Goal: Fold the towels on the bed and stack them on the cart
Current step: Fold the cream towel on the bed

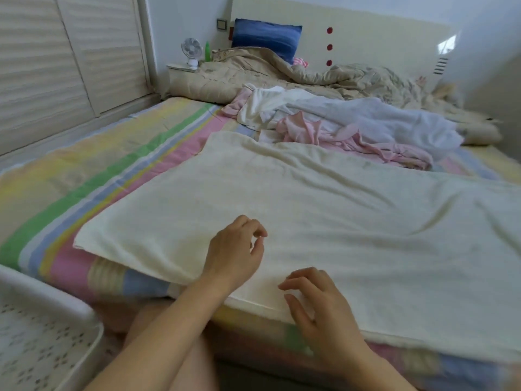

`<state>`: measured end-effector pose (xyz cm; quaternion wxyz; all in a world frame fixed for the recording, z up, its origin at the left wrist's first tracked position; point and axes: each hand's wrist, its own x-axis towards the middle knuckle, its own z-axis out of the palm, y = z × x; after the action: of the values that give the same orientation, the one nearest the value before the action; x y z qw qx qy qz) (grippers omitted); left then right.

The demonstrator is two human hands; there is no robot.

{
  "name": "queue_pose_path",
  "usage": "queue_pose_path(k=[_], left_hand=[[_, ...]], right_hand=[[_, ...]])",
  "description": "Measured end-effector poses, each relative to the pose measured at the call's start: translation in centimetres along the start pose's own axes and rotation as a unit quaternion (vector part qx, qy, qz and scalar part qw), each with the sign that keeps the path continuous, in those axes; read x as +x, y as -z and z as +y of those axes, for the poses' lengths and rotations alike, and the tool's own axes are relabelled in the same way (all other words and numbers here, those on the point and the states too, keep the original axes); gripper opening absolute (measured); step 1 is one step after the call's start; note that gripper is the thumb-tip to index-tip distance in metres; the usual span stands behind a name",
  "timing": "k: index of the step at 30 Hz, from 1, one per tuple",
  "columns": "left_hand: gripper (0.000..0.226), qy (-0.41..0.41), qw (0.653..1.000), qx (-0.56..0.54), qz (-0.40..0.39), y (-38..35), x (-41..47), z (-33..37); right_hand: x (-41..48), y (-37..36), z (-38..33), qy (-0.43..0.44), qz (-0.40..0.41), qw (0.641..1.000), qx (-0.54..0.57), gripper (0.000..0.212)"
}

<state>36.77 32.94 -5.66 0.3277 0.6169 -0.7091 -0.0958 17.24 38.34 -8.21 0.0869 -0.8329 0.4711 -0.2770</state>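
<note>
The bed point(84, 170) fills the view, its sheet a thin, smooth weave in pastel stripes. A puffy beige comforter point(282, 71) lies bunched along the head edge.

A cream towel point(338, 221) is spread almost flat along the near edge of the bed. It is a long rectangle of thick, nubby terry. Soft creases run across its right half, and its near hem hangs just over the mattress edge. Behind it, towards the middle of the bed, a fluffy white towel point(394, 119) and a thinner pink towel point(304, 128) lie tangled and not yet folded.

The cart point(56, 300) stands at the near left corner of the bed. Its white tray is hard and perforated, with a rounded rim.

The left hand point(236, 249) hovers over the cream towel with fingers loosely curled, grasping nothing. The right hand point(318, 306) is relaxed at the near hem, also holding nothing. Whether either touches the cloth I cannot tell.

The step in hand looks like the first fold. Smooth the right-hand creases outward first, since terry holds ridges. Then pinch both corners of one short end, bring them over to meet the far corners, and press the fold flat. That should give a square, firm bundle that sits steady on the tray.
</note>
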Motion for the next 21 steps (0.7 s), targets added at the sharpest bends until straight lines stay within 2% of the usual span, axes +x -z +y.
queue_pose_path(k=[4,9,12,15,18,21], left_hand=[[0.008,-0.078,0.995,-0.041,-0.057,-4.9,-0.4,6.9],[0.005,-0.189,0.965,-0.076,-0.167,-10.5,-1.4,15.8],[0.008,-0.232,0.944,-0.075,-0.222,-13.0,-2.1,19.3],[0.021,-0.252,0.930,-0.031,-0.266,-14.7,-2.4,21.4],[0.031,-0.272,0.914,-0.017,-0.300,-15.1,-2.2,22.3],[0.022,-0.306,0.894,0.011,-0.327,-15.2,-2.4,23.1]], right_hand=[[-5.6,4.7,6.1,-0.095,0.061,0.990,-0.084,0.027],[-11.9,10.8,11.8,-0.171,0.107,0.963,-0.178,0.030],[-15.1,13.8,16.0,-0.202,0.105,0.943,-0.243,0.031],[-17.5,16.5,20.0,-0.233,0.090,0.920,-0.303,0.030],[-18.2,18.1,22.2,-0.235,0.066,0.904,-0.350,0.043],[-17.9,19.3,23.2,-0.237,0.063,0.897,-0.367,0.042]])
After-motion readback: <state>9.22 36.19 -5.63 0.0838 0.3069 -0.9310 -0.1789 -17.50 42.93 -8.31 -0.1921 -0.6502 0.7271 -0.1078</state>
